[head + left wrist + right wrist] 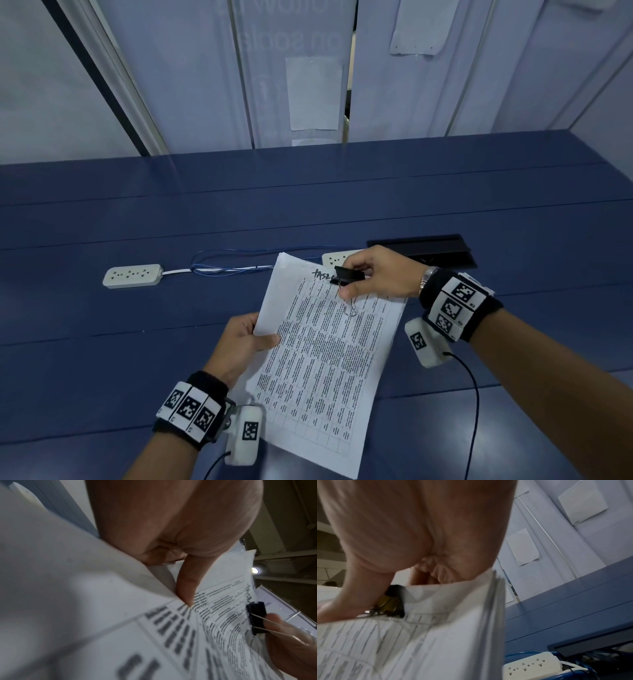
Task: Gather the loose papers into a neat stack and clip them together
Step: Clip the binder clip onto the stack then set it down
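A stack of printed papers [329, 356] is held tilted above the blue table. My left hand [253, 337] pinches the stack's left edge, thumb on top of the papers [188, 635]. A black binder clip [347, 275] sits at the stack's top edge, and my right hand [356, 279] grips it by its wire handles, thumb below and fingers above. The left wrist view has the clip [257, 616] straddling the top edge. In the right wrist view the clip [393, 601] is half hidden behind the paper [436, 635] and my thumb.
A white power strip [133, 275] lies on the blue table [137, 359] at the left, joined by blue and white cables [239, 265] to a second strip [532, 666] behind the papers. A black cable hatch [424, 248] sits behind my right hand.
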`<state>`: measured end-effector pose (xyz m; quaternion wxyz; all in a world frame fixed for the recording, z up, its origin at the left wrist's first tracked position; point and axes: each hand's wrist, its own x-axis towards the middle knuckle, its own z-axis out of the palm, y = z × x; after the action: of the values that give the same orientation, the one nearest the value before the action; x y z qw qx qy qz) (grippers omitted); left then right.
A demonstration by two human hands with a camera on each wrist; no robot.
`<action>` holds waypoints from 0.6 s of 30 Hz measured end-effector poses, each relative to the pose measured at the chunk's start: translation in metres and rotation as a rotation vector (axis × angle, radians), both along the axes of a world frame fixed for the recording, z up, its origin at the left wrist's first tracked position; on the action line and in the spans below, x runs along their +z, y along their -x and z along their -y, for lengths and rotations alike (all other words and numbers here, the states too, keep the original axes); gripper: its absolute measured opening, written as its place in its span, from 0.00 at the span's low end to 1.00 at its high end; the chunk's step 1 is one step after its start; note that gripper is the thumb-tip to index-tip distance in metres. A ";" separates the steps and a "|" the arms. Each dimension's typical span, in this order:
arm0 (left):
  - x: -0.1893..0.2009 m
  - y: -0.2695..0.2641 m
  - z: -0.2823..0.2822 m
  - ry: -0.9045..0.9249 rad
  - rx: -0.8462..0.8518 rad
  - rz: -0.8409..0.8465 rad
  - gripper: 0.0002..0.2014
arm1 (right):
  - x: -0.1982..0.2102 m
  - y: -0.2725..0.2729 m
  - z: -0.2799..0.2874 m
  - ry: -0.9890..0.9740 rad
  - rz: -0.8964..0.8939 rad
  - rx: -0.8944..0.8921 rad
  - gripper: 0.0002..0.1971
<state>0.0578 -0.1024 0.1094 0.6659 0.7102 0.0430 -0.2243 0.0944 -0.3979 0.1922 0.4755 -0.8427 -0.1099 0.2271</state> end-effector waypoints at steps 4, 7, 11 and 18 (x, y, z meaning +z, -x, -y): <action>0.000 -0.003 -0.002 -0.032 -0.019 0.036 0.13 | 0.006 0.004 0.000 -0.037 -0.082 0.055 0.24; -0.001 -0.003 -0.004 -0.034 -0.028 0.051 0.07 | 0.007 0.007 -0.002 -0.121 -0.204 0.054 0.25; 0.006 0.003 0.001 -0.002 -0.064 0.046 0.13 | 0.010 0.009 -0.005 -0.117 -0.180 0.011 0.21; 0.009 0.004 0.006 -0.031 -0.073 0.068 0.12 | 0.003 0.011 -0.006 0.014 -0.006 0.002 0.18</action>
<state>0.0537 -0.1081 0.1184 0.6474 0.7286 -0.0019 -0.2235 0.0832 -0.3921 0.1949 0.4697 -0.8453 -0.1077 0.2307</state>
